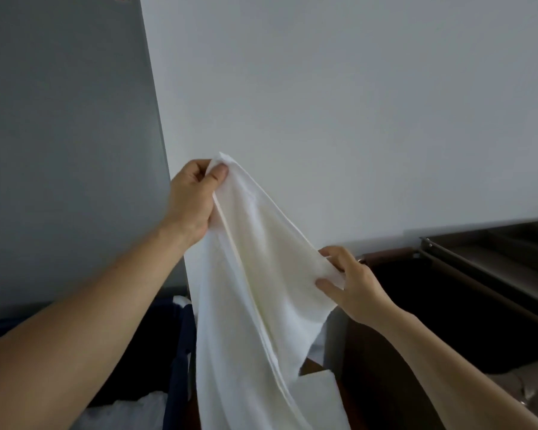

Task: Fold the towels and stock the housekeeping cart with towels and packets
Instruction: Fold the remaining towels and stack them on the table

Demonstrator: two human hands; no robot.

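1. Down at six o'clock, closest to us, the white towel (261, 305) drops its loose tail off the bottom edge. A dark blue bin (174, 352) with crumpled white linen (131, 411) sits at seven o'clock.
2. At four o'clock our right hand (354, 283) pinches the towel's side edge between the thumb and the fingers, with the cloth bunched in the pinch.
3. Higher, at ten o'clock, our left hand (193, 200) pinches the top corner with the thumb pressed onto the curled fingers.
4. The held edge slants from the left hand down toward four o'clock to the right hand, and the towel's long axis hangs toward six. We judge the towel is being opened out for its first fold. That turns on the right hand reaching the matching corner and rising level with the left, so the edge runs from nine to three.
5. Farther off at three o'clock stands the brown cart (479, 274), nearer our right hand than our left, with a dark bag and shelf trays. Behind everything is the pale wall (354, 103).
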